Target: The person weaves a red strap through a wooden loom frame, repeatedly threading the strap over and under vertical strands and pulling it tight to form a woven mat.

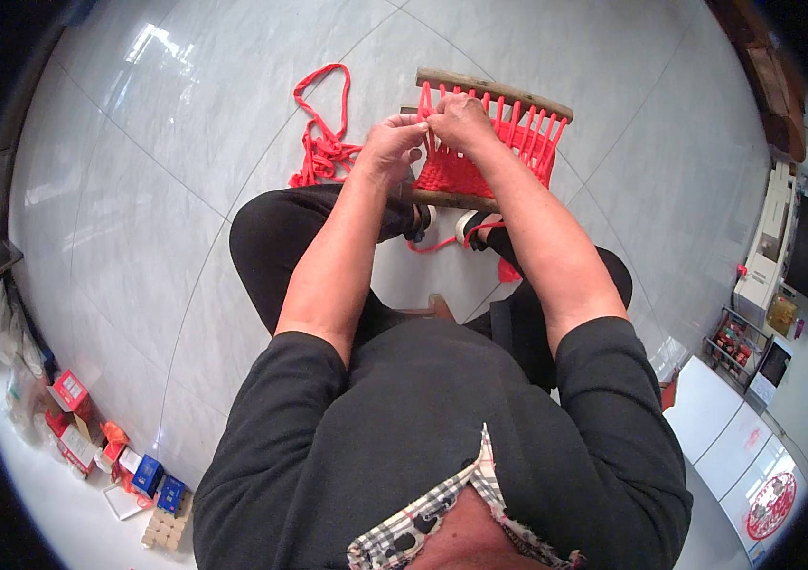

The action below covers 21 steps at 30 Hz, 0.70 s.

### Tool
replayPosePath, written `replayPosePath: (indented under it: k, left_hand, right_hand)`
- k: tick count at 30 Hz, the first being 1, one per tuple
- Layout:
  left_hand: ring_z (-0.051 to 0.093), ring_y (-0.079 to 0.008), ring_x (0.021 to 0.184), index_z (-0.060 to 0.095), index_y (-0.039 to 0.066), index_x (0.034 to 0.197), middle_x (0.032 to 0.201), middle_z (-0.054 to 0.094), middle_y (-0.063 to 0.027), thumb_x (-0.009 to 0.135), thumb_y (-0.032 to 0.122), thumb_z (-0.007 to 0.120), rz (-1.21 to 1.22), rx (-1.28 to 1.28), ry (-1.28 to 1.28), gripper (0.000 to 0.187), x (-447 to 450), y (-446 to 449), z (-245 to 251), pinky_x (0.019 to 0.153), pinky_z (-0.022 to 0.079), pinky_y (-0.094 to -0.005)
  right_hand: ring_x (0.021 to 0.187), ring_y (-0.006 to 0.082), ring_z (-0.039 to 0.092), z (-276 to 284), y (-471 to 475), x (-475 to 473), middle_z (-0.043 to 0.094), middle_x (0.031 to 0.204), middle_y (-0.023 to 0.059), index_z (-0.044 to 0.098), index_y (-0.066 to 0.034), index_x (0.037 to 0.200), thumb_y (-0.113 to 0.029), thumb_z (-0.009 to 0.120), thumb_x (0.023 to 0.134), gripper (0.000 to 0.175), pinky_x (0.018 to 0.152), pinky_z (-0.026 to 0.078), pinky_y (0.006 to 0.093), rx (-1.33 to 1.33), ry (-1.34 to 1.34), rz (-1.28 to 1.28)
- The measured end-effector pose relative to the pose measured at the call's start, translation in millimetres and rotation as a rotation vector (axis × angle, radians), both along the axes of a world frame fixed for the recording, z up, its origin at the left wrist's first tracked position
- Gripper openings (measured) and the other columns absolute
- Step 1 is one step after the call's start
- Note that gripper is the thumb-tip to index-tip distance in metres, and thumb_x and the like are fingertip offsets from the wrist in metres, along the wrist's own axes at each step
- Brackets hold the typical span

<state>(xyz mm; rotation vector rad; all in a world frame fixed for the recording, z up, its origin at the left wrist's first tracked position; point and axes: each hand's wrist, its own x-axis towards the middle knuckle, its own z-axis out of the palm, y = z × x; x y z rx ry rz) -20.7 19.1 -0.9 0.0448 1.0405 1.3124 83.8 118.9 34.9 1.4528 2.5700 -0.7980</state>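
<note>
Before my knees stands a wooden frame [518, 96] with red cord strung in strands between its bars. The lower part of the strands is filled with a dense red weave [457, 174]. My left hand [395, 146] is at the left edge of the strands, thumb and forefinger pinching red cord. My right hand [462, 121] lies over the upper left strands, its fingertips meeting those of my left hand; its fingers are bent and partly hidden, so its hold cannot be told. A loose heap of red cord [322, 158] lies on the floor left of the frame.
A red cord [436, 247] trails between my shoes under the frame. Boxes, among them a blue one [147, 474], and plastic bags [16, 342] stand at the lower left. At the right are a white cabinet [763, 249], a wire rack [735, 345] and a white panelled surface [707, 402].
</note>
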Motion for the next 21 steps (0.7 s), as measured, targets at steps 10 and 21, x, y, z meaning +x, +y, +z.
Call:
replayPosePath:
  k: [10,21]
  left_hand:
    - [0.058,-0.011,0.067,0.064,0.005,0.104,0.086,0.064,-0.0026,0.081,0.008,0.065,-0.111,0.049,0.602,0.023,3.4,3.0,9.6,0.054,0.045,-0.0242]
    - [0.063,-0.0173,0.071,0.068,0.0,0.087,0.08,0.067,-0.0119,0.077,0.015,0.063,-0.437,-0.079,1.648,0.018,-115.0,0.7,18.6,0.062,0.049,-0.0328]
  right_hand:
    - [0.07,0.0155,0.064,-4.7,-6.7,15.7,0.067,0.075,0.0128,0.071,-0.0031,0.091,-0.01,0.067,0.074,0.019,0.064,0.051,0.0333,-0.272,0.244,-0.094]
    - [0.125,0.0312,0.039,13.9,-49.3,61.9,0.044,0.131,0.016,0.053,-0.0091,0.122,-0.03,0.071,0.074,0.055,0.099,0.034,0.0479,0.263,0.17,-0.085]
